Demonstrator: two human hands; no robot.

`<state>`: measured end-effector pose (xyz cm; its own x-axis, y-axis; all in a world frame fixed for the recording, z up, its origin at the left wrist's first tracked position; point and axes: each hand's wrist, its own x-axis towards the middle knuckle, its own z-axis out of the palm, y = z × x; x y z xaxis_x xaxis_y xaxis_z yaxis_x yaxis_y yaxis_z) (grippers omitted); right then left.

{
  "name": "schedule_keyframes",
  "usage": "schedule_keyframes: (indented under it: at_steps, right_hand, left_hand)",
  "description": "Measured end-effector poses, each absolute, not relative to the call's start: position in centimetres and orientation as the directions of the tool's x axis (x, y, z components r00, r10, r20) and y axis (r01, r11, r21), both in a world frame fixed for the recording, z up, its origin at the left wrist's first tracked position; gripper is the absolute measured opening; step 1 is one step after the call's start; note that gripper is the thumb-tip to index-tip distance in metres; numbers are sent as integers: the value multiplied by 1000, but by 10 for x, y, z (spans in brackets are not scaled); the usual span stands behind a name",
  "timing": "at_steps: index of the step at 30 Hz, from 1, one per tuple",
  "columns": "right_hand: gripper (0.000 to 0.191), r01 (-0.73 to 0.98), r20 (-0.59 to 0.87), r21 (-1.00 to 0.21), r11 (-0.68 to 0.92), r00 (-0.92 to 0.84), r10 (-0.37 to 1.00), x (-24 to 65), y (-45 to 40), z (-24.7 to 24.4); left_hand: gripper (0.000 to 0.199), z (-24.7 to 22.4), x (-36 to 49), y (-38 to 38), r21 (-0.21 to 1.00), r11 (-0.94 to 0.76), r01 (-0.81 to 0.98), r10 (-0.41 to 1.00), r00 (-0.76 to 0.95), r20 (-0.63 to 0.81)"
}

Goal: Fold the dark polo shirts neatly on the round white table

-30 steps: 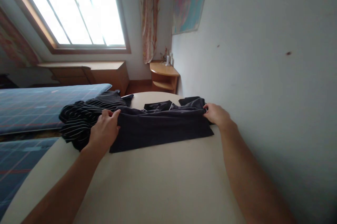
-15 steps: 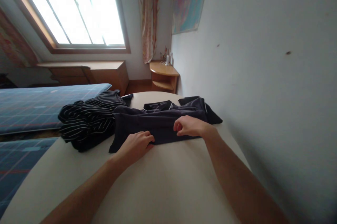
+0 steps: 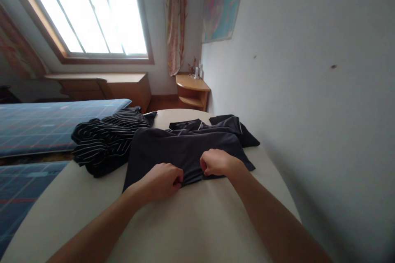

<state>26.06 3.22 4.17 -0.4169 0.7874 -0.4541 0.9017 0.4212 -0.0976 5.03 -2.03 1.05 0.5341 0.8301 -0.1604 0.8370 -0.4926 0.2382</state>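
A dark grey shirt (image 3: 185, 147) with white-piped edges lies across the pale table, its collar at the far side. Closed on its near edge is my left hand (image 3: 165, 178), left of the middle. A short way to the right, my right hand (image 3: 216, 162) is also closed, with the cloth of the same edge in its curled fingers. The fingertips of both hands are partly hidden. A heap of black clothing with white stripes (image 3: 108, 135) sits against the shirt's left side. Black cloth (image 3: 249, 137) sticks out beyond its right side.
The round pale table (image 3: 197, 230) nearly meets the white wall (image 3: 324, 131) on the right. Blue plaid mattresses (image 3: 46, 127) lie to the left. Beyond the table stand a wooden corner shelf (image 3: 193, 82) and a low wooden desk (image 3: 123, 77) beneath the window.
Both hands have come nearer to me and drawn the shirt's near edge along, so more of the cloth lies spread out. My left hand's fingers have curled in.
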Motion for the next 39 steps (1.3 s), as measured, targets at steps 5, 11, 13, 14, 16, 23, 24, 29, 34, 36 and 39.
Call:
schedule_keyframes:
  at_steps: [5, 11, 13, 14, 16, 23, 24, 29, 34, 36, 39]
  right_hand:
    - [18, 871, -526, -132, 474, -467, 711, 266, -7, 42]
    - [16, 733, -515, -351, 583, -671, 534, 279, -64, 39]
    - [11, 642, -418, -478, 599, -766, 488, 285, -67, 37]
    - [11, 596, -331, -510, 620, -801, 499, 288, -64, 35]
    - [14, 541, -106, -476, 693, -818, 566, 297, -51, 27]
    - [39, 589, 159, -282, 757, -750, 642, 327, -27, -12]
    - [40, 587, 149, -280, 759, -755, 639, 328, -30, -12]
    - [43, 512, 56, -290, 808, -834, 548, 329, -50, 4]
    - [25, 454, 7, -306, 837, -878, 479, 324, -56, 6]
    - [19, 453, 77, -282, 846, -868, 490, 321, -53, -1]
    - [23, 473, 226, -272, 838, -815, 533, 319, -48, -12]
  left_hand:
    - [8, 19, 51, -44, 424, -485, 765, 708, 628, -323]
    - [21, 6, 44, -61, 756, -57, 652, 292, 735, -612]
    - [25, 1, 43, -60, 785, -144, 602, 476, 738, -479]
    - [26, -2, 43, -59, 770, -271, 578, 602, 726, -333]
    - [30, -8, 43, -56, 629, -542, 558, 710, 704, -13]
    - [71, -29, 32, -65, 302, -741, 600, 636, 771, 28]
    - [73, -28, 30, -70, 297, -739, 604, 633, 774, 3]
    - [82, -18, 29, -107, 326, -742, 586, 608, 793, -44]
    - [86, -48, 35, -144, 284, -815, 505, 517, 855, -38]
    - [75, -64, 39, -153, 237, -846, 477, 492, 870, 8]
    - [69, -68, 45, -150, 248, -843, 478, 503, 863, 47]
